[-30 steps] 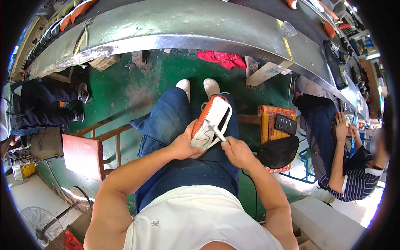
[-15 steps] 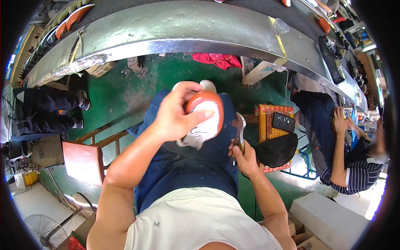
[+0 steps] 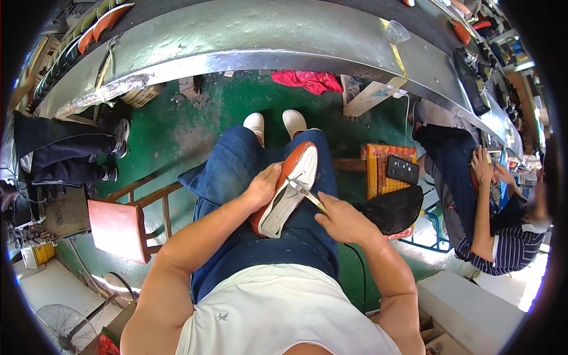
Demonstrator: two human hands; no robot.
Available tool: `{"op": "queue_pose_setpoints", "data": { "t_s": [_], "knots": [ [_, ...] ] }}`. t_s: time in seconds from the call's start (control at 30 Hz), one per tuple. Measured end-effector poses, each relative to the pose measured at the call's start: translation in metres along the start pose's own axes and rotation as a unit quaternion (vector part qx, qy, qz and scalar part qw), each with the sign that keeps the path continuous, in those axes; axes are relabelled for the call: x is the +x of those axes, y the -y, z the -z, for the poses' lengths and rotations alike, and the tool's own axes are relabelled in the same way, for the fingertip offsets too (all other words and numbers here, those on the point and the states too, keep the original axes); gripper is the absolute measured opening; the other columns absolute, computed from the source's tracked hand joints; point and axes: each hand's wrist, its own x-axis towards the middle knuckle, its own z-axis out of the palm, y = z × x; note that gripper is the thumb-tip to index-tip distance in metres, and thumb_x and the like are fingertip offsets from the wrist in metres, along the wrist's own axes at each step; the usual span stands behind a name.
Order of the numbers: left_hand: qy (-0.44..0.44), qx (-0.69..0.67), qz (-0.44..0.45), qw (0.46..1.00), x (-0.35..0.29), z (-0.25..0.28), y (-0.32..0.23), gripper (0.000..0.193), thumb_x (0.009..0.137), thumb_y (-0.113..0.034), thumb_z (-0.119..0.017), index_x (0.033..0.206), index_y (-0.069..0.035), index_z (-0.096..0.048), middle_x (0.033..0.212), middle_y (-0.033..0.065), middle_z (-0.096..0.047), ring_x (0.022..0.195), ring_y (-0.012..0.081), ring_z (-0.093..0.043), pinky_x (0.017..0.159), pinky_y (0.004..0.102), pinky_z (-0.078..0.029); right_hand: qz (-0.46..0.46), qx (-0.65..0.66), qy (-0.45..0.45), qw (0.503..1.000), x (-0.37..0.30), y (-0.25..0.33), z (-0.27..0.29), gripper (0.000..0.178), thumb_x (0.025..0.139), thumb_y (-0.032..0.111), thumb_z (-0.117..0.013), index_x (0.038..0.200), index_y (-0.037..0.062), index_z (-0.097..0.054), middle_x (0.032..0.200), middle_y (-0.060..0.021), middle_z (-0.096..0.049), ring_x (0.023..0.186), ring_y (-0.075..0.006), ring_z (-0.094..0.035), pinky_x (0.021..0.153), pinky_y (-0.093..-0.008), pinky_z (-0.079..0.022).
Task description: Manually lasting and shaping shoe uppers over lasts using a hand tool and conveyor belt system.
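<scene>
A shoe [image 3: 303,170] with a reddish-brown side and a white upper lies slantwise on my thighs, toe pointing away and opening toward me. My left hand [image 3: 264,187] grips its left side, thumb and fingers pressed against the brown part. My right hand [image 3: 343,219] is closed round the handles of metal pliers [image 3: 306,193]. Their silver jaws rest at the front of the shoe's opening, by the thin laces there. Whether the jaws have caught anything is too small to tell.
A metal-topped bench [image 3: 236,38] curves across the far side, with a clear plastic cup [image 3: 397,32] on it. To my right a beaded seat [image 3: 378,177] carries a black phone [image 3: 403,170] and a black cap-like thing [image 3: 393,210]. A co-worker [image 3: 503,236] sits beyond; a wooden stool [image 3: 118,228] stands left.
The shoe has turned from sole-end up in my left hand to lying on my lap, opening up. My right hand has brought the pliers leftward onto it.
</scene>
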Motion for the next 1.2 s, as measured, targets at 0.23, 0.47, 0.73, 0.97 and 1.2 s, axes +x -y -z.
{"op": "queue_pose_setpoints", "data": {
  "t_s": [0.23, 0.47, 0.73, 0.97, 1.2],
  "knots": [
    [-0.007, -0.213, -0.01, 0.977, -0.03, -0.004, -0.017, 0.065, 0.107, -0.042, -0.052, 0.153, 0.0, -0.035, 0.138, 0.0143, -0.057, 0.126, 0.0204, -0.054, 0.11, 0.0352, -0.041, 0.0, 0.006, 0.018, 1.0, 0.029, 0.01, -0.02, 0.029, 0.098, 0.025, -0.06, 0.104, -0.0032, -0.059, 0.093, -0.0282, -0.068, 0.091, -0.0476, -0.066, 0.083, -0.0541, -0.051],
    [-0.017, -0.142, 0.015, 0.99, -0.012, -0.008, -0.029, 0.075, 0.095, -0.037, -0.074, 0.151, -0.002, -0.04, 0.131, 0.0122, -0.062, 0.117, 0.0209, -0.06, 0.103, 0.0365, -0.048, -0.123, 0.395, 0.009, 0.91, 0.024, -0.023, -0.077, 0.026, 0.099, 0.022, -0.062, 0.114, 0.0008, -0.064, 0.08, -0.0097, -0.069, 0.072, -0.0199, -0.067, 0.067, -0.0353, -0.053],
    [-0.049, 0.03, 0.057, 0.997, -0.01, -0.019, -0.047, 0.067, 0.092, -0.03, -0.076, 0.145, 0.0, -0.047, 0.126, 0.0135, -0.064, 0.114, 0.0215, -0.062, 0.099, 0.0363, -0.05, -0.153, 0.479, 0.218, 0.836, 0.011, -0.057, 0.01, 0.039, 0.098, 0.02, -0.064, 0.128, -0.0034, -0.059, 0.109, -0.0127, -0.071, 0.095, -0.0204, -0.072, 0.068, -0.0305, -0.062],
    [-0.086, 0.126, 0.092, 0.984, -0.005, -0.025, -0.062, 0.063, 0.086, -0.031, -0.076, 0.137, 0.0, -0.054, 0.12, 0.018, -0.068, 0.109, 0.026, -0.067, 0.096, 0.0374, -0.052, 0.014, 0.254, -0.092, 0.963, 0.028, -0.026, 0.023, 0.037, 0.106, 0.033, -0.046, 0.099, -0.001, -0.061, 0.078, -0.012, -0.067, 0.076, -0.0231, -0.067, 0.072, -0.0372, -0.052],
    [-0.029, 0.135, 0.109, 0.984, 0.0, -0.013, -0.057, 0.061, 0.083, -0.026, -0.079, 0.13, 0.002, -0.053, 0.118, 0.0175, -0.066, 0.109, 0.0263, -0.066, 0.095, 0.0375, -0.052, -0.054, 0.047, -0.006, 0.997, 0.032, -0.039, 0.014, 0.034, 0.103, 0.03, -0.053, 0.098, -0.0019, -0.063, 0.079, -0.018, -0.069, 0.076, -0.0332, -0.069, 0.072, -0.042, -0.053]
  ]
}}
